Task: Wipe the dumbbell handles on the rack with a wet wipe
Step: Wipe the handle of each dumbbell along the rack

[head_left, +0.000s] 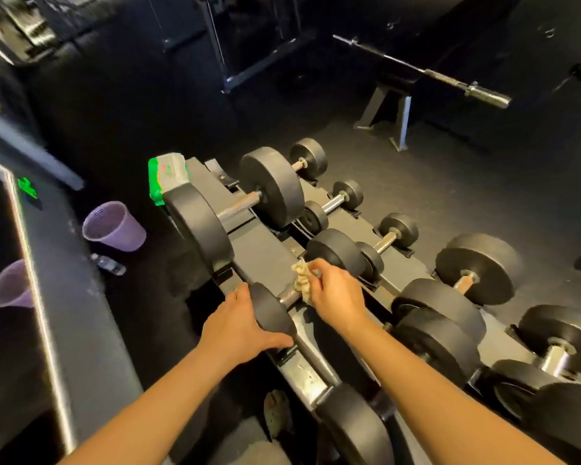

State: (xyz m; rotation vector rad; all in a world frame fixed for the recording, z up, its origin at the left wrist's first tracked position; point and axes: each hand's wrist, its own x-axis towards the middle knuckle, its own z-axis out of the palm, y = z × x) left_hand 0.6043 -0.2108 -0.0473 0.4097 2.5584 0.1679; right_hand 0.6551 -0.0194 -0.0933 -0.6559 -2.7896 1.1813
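A grey metal rack [259, 250] carries several black dumbbells. On its near rail lies a small dumbbell; its near weight [274, 315] is gripped by my left hand [239, 325], fingers and thumb curled round the disc. My right hand [336, 297] holds a crumpled, dirty wet wipe [302, 280] wrapped over that dumbbell's steel handle [287, 298], close to the far weight [336, 251]. A green wipes packet [166, 177] sits on the rack's far left end, behind a large dumbbell [198, 226].
Larger dumbbells [477, 266] fill the rack's right side. A purple bin [114, 226] and a plastic bottle [109, 264] are on the dark floor to the left. A barbell [450, 80] on a stand is behind. A mirror edge [34, 280] runs along the left.
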